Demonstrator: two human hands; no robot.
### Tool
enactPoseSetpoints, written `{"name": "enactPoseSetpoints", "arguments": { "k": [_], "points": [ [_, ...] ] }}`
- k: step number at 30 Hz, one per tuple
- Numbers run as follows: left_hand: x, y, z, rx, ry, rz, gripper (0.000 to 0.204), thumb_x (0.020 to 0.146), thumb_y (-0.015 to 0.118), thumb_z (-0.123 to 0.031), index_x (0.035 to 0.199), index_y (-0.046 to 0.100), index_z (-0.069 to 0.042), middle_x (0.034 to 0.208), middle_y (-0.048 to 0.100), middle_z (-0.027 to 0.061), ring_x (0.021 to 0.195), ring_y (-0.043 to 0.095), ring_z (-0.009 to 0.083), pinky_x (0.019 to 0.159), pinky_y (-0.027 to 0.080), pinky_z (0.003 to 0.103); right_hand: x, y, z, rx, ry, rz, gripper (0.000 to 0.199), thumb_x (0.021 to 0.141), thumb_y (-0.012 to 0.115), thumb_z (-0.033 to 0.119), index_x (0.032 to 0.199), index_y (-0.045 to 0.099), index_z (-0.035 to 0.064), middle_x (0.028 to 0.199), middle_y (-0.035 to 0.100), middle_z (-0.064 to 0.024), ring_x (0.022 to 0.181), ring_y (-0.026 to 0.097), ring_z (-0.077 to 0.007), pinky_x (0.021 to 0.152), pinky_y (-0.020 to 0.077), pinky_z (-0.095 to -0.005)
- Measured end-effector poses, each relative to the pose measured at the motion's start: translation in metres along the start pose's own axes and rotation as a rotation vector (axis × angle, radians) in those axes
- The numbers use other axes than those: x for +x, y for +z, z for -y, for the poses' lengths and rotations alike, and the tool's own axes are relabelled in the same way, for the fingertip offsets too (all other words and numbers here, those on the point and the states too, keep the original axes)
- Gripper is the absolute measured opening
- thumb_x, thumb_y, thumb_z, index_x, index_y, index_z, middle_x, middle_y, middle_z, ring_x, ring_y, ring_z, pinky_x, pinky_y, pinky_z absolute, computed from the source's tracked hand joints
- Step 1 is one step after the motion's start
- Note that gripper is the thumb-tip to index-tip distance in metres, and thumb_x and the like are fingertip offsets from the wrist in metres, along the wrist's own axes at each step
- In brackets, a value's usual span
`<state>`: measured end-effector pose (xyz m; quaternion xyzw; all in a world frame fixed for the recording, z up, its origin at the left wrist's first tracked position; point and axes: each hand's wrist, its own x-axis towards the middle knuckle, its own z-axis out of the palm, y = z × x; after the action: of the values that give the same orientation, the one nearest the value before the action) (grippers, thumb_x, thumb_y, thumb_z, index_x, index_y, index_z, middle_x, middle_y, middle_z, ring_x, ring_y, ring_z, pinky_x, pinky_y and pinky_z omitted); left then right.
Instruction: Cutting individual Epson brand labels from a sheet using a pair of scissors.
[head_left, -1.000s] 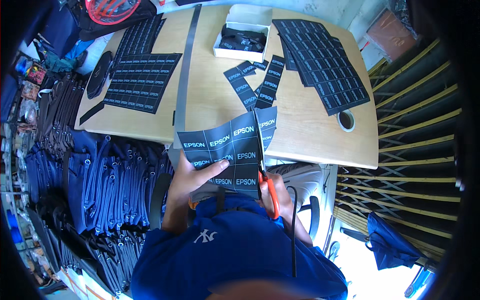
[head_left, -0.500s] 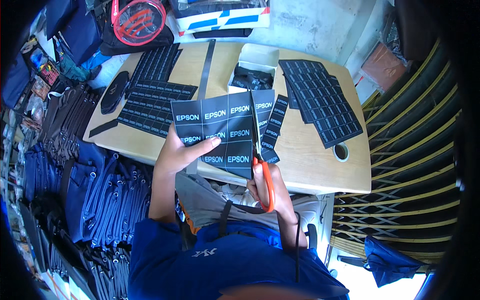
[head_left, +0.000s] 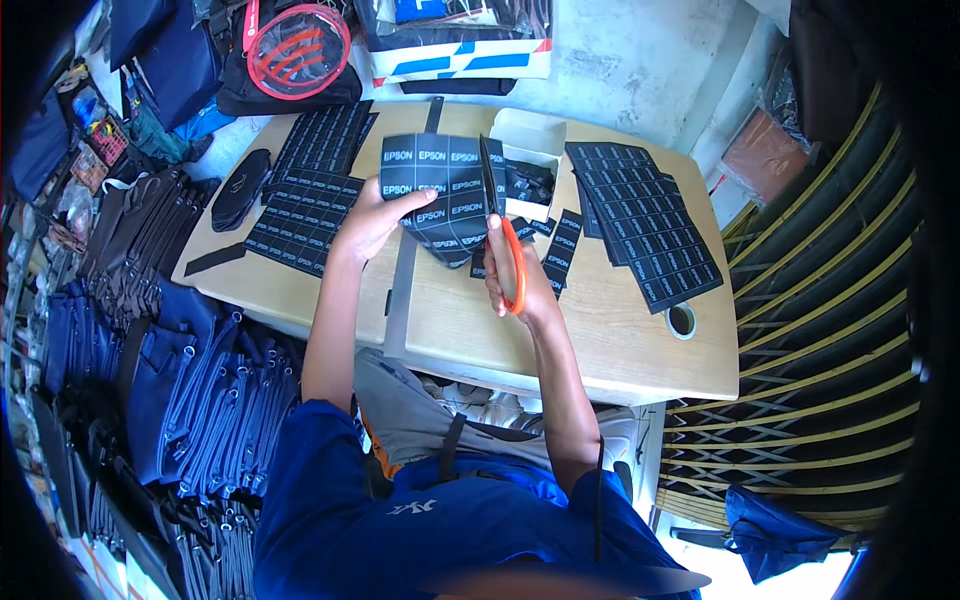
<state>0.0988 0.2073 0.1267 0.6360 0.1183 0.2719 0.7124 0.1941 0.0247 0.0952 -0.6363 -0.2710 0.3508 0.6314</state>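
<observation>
My left hand grips a black sheet of printed labels by its left side, thumb lying across the front. The sheet is held up over the table, its lower edge bent. In my right hand are scissors with orange handles, their blades pointing away from me. The blades lie along the right-hand column of labels, looking closed or nearly so. Cut label strips lie on the table beyond and beside my right hand. Behind the sheet stands an open white box with black pieces inside.
Stacks of black label sheets lie at the right and left of the wooden table. A metal ruler runs under the sheet. A round table hole is near the right edge. Blue bags hang at left.
Both hands have moved forward over the table with the sheet and scissors. The ruler's near part now shows below the sheet. The view has shifted slightly.
</observation>
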Motion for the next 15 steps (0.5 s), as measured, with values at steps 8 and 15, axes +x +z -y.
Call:
{"name": "enactPoseSetpoints", "arguments": {
  "k": [8,15],
  "points": [
    [-0.034,-0.016,0.009,0.037,-0.059,-0.115,0.03,0.076,0.072,-0.006,0.102,0.061,0.001,0.097,0.065,0.007,0.089,0.061,0.0134,0.081,0.048,0.028,-0.004,-0.004,-0.016,0.139,0.011,0.031,0.06,0.088,0.036,0.065,0.067,0.04,0.0087,0.044,0.031,0.0024,0.03,0.035,-0.0085,0.03,0.031,-0.0227],
    [-0.079,0.019,-0.003,0.05,0.038,-0.098,0.024,0.079,0.07,-0.006,0.1,0.062,0.002,0.095,0.066,0.0054,0.085,0.06,0.0106,0.075,0.049,0.026,-0.037,-0.015,-0.012,0.15,-0.331,-0.019,0.057,0.091,0.046,0.053,0.088,0.057,-0.0028,0.064,0.052,-0.0021,0.041,0.04,-0.0038,0.038,0.0296,-0.0194]
  ]
}}
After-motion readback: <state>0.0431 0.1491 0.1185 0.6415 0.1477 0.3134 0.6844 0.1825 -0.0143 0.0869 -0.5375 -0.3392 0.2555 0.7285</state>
